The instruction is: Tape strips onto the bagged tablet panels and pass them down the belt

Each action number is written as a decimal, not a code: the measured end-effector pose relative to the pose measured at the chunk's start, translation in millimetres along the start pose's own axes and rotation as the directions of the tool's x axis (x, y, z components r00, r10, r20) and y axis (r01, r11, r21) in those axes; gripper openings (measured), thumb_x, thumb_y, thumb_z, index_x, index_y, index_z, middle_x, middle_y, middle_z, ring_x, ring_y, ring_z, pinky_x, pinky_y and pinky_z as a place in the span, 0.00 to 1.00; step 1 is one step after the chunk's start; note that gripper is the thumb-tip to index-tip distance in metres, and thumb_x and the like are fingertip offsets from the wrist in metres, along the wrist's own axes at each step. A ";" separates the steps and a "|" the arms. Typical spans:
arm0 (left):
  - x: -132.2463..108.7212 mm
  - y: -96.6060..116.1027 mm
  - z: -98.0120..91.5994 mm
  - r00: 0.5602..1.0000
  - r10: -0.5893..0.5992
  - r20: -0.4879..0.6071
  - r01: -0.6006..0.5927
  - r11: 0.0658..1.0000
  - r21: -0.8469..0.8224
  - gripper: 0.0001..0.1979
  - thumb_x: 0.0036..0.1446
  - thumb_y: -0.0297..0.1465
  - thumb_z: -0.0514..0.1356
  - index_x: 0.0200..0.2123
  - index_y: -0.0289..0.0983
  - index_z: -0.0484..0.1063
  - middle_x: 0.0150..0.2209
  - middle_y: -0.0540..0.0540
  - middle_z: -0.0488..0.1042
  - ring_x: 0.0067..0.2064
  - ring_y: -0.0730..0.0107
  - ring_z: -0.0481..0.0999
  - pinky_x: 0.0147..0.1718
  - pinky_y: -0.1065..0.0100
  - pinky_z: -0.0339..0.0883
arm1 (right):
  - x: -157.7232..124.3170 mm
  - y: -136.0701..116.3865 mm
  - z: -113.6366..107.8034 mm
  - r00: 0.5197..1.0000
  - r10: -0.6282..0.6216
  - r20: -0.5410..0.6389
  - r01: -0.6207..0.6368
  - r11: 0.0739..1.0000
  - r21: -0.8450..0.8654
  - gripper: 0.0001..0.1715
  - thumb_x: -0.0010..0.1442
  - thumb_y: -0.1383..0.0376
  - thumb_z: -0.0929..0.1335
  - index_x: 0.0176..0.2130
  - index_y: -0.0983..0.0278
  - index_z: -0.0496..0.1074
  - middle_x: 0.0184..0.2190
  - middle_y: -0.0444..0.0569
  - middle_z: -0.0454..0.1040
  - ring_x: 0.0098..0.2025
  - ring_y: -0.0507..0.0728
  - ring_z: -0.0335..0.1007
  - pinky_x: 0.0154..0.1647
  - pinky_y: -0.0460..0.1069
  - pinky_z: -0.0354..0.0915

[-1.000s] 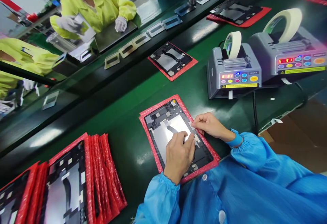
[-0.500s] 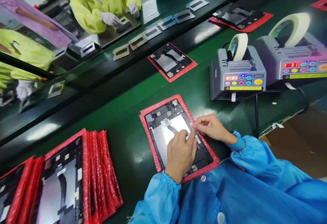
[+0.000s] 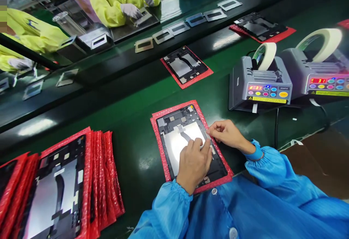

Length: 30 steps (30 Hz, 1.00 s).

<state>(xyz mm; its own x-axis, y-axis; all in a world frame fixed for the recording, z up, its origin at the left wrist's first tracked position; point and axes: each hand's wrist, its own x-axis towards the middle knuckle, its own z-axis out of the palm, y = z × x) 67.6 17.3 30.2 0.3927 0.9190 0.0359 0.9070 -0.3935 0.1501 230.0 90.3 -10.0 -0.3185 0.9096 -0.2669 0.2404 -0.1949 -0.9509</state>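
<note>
On the green table, a tape strip looks half stuck to the tablet: right hand keeps a pinching grip on it, left hand, curled and empty, presses beside.

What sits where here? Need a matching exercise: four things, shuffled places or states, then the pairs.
Things:
1. left hand
2. right hand
3. red stack
4. tape roll

Places or states:
A. beige, standing on top of the grey machine
B. fingertips at the right edge of the open tablet
C. leaning pile at the near left of the belt
D. resting on the tablet's silver middle

Pairs: 1-D, 2-B, 3-C, 4-A
</note>
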 end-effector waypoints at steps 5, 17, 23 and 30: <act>0.7 -0.4 -0.1 1.000 -0.001 0.010 0.001 1.000 -0.016 0.16 0.62 0.34 0.47 0.52 0.43 0.64 0.38 0.47 0.66 0.38 0.67 0.66 0.32 0.67 0.61 | 1.3 1.3 3.4 1.000 0.005 0.008 -0.005 0.999 0.052 0.13 0.51 0.60 0.70 0.24 0.67 0.68 0.15 0.41 0.63 0.17 0.48 0.56 0.16 0.43 0.53; 20.8 -11.3 -12.1 0.918 -0.292 0.268 0.394 0.747 -0.536 0.20 0.61 0.39 0.47 0.25 0.36 0.71 0.20 0.50 0.70 0.23 0.76 0.70 0.26 0.73 0.61 | 2.8 5.8 -4.3 0.995 0.006 -0.098 0.007 0.991 0.131 0.14 0.51 0.58 0.70 0.29 0.68 0.69 0.14 0.41 0.65 0.16 0.48 0.59 0.16 0.43 0.57; 46.0 -20.8 -0.7 0.739 -0.329 0.589 0.667 0.480 -0.569 0.23 0.54 0.46 0.52 0.16 0.35 0.64 0.12 0.49 0.67 0.15 0.72 0.70 0.15 0.75 0.60 | 4.9 16.8 -4.8 0.988 0.019 -0.151 0.005 0.987 0.161 0.15 0.54 0.57 0.68 0.31 0.68 0.69 0.14 0.41 0.65 0.15 0.48 0.60 0.15 0.43 0.58; 47.9 -20.3 2.4 0.670 -0.328 0.666 0.736 0.411 -0.537 0.19 0.51 0.44 0.55 0.19 0.35 0.65 0.16 0.47 0.71 0.16 0.70 0.72 0.11 0.76 0.58 | 5.6 19.0 -0.8 0.986 -0.014 -0.167 0.041 0.987 0.158 0.11 0.54 0.60 0.67 0.29 0.67 0.69 0.13 0.40 0.64 0.14 0.48 0.59 0.15 0.42 0.56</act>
<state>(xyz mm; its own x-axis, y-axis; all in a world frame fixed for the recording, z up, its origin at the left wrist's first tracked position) 68.4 69.3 26.5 0.0666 0.7269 -0.6835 0.5805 0.5289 0.6191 233.5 91.9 -29.4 -0.1639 0.9609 -0.2234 0.0789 -0.2130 -0.9739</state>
